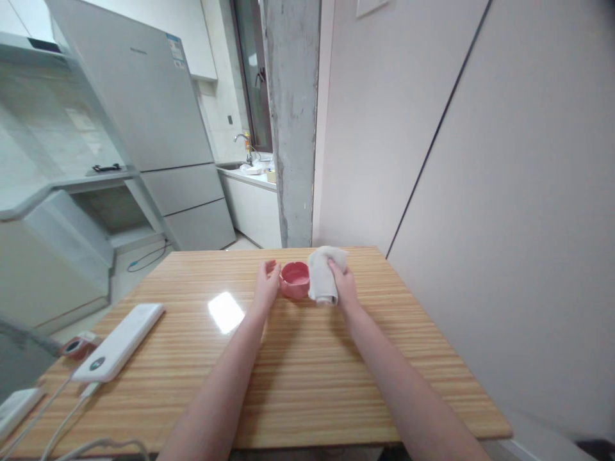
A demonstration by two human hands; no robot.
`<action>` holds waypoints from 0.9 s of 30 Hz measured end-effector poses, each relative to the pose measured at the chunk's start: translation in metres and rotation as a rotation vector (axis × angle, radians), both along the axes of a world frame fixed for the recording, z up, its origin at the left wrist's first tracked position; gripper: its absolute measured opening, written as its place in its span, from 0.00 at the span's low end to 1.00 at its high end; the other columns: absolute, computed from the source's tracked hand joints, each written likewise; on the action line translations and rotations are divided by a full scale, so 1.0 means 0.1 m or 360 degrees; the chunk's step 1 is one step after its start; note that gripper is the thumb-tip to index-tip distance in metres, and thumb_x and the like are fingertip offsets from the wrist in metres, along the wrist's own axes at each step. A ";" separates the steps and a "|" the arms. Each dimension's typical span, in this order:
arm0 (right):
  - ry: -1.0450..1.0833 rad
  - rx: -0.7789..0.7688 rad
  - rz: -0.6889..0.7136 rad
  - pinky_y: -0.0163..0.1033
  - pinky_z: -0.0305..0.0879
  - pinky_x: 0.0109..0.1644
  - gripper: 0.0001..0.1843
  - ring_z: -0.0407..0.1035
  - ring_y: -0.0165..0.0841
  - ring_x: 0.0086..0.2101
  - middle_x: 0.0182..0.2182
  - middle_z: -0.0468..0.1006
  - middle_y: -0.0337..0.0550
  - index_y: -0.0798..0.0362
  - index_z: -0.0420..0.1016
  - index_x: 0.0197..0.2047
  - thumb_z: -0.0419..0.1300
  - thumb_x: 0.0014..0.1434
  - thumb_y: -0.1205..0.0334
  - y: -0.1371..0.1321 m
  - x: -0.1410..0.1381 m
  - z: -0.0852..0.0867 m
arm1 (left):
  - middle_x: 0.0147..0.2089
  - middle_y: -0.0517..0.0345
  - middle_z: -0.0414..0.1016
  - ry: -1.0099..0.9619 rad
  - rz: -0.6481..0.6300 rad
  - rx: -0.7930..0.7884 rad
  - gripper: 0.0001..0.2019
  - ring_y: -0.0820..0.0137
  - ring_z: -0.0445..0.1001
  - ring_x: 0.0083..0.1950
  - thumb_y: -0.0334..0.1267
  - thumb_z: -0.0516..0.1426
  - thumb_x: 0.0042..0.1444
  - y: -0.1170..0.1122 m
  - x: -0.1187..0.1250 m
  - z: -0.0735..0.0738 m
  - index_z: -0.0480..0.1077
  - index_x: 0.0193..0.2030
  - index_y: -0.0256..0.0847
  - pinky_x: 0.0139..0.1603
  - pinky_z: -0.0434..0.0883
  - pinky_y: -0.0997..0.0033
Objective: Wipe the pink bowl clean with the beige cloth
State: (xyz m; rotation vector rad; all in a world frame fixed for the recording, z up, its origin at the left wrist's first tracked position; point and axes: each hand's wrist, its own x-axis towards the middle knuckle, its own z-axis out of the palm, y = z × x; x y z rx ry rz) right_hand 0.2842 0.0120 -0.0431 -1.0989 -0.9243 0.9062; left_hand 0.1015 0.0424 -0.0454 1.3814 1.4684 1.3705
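A small round pink bowl (295, 291) with a notched rim, ashtray-like, rests upright near the far edge of the wooden table. Just left of it is my left hand (268, 282), its fingers loosely bent and apart; whether a fingertip touches the bowl I cannot tell. My right hand (344, 287) grips a folded white cloth (321, 275), thumb on the near side. The cloth hangs at the bowl's right side and hides a little of its rim.
A white power bank (122, 339) with cables lies at the table's left, beside a reddish round object (77, 347). Another white device (18, 408) sits at the left corner. Right of the table (384, 384) stands a pale wall panel (504, 224); a concrete column (295, 128) rises behind.
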 end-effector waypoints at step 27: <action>-0.1466 0.0403 0.0350 0.44 0.62 0.58 0.28 0.67 0.43 0.52 0.52 0.73 0.51 0.53 0.70 0.55 0.56 0.49 0.72 -0.16 -0.50 -0.38 | 0.57 0.45 0.68 -0.0388 0.0056 0.0028 0.30 0.65 0.71 0.54 0.43 0.57 0.54 -0.31 0.46 -0.25 0.51 0.61 0.40 0.55 0.68 0.67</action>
